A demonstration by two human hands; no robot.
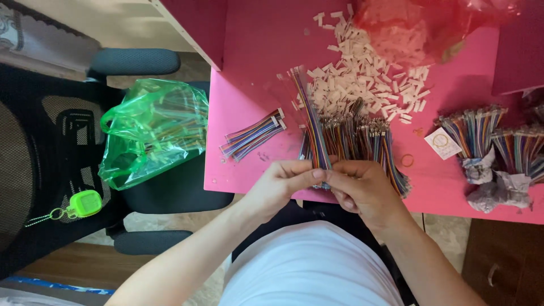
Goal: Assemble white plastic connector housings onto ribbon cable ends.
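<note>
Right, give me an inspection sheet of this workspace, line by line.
Surface: pink table, mostly covered.
Job's things: striped ribbon cable pinched at its near end by both hands; pile of white connector housings.
Clutter: finished cable bundle, loose wire heap, banded bundles, rubber band, red bag.
Grippers: left hand and right hand, fingertips together on the cable.
Cables: nothing seen beyond the work wires.
Surroundings: green bag on a black chair.

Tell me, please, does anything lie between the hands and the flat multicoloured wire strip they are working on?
Nothing visible does: the left hand and right hand both already pinch the wire strip directly.
</note>
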